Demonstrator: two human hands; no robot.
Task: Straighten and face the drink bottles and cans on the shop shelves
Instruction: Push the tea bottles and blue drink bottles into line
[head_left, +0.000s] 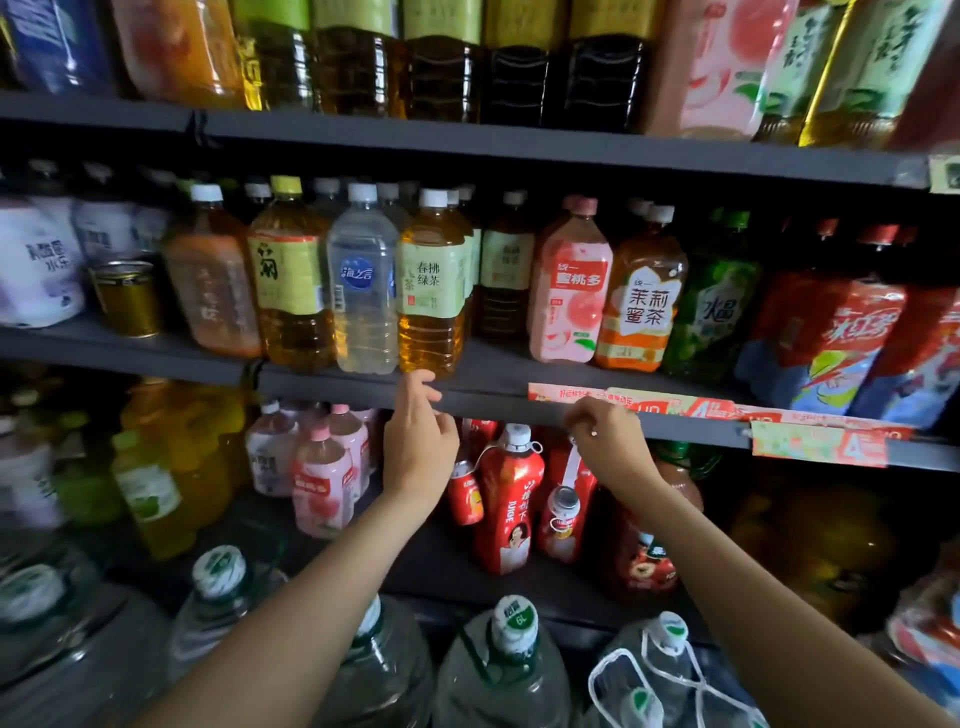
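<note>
Green tea bottle (431, 291) between water bottle (362, 280) and dark bottle (504, 270).

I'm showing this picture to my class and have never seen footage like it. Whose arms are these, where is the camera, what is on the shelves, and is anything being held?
There is no machine: a person wears one camera on the head, looking forward and down, so the arms are their own. The left hand reaches up to the middle shelf, fingertips at the base of a green tea bottle. The right hand is curled at the shelf edge by the price strip; whether it holds anything is unclear. The shelves carry tea, water and peach drinks, with red juice bottles below and large water jugs nearest the camera.
</note>
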